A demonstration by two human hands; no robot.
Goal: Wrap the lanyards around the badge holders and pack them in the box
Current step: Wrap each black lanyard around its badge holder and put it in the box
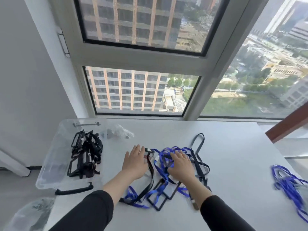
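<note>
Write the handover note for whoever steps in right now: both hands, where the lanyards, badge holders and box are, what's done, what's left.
Left hand: flat on the table, at the left edge of the loose pile, holding nothing.
Right hand: fingers spread, resting on top of the loose pile of tangled blue and black lanyards and badge holders at mid-table.
Done: a batch of wrapped black holders sits in the clear box on the left.
Left: untangle, wrap and pack the mid-table pile, then the blue bundle at the table's right edge.
</note>
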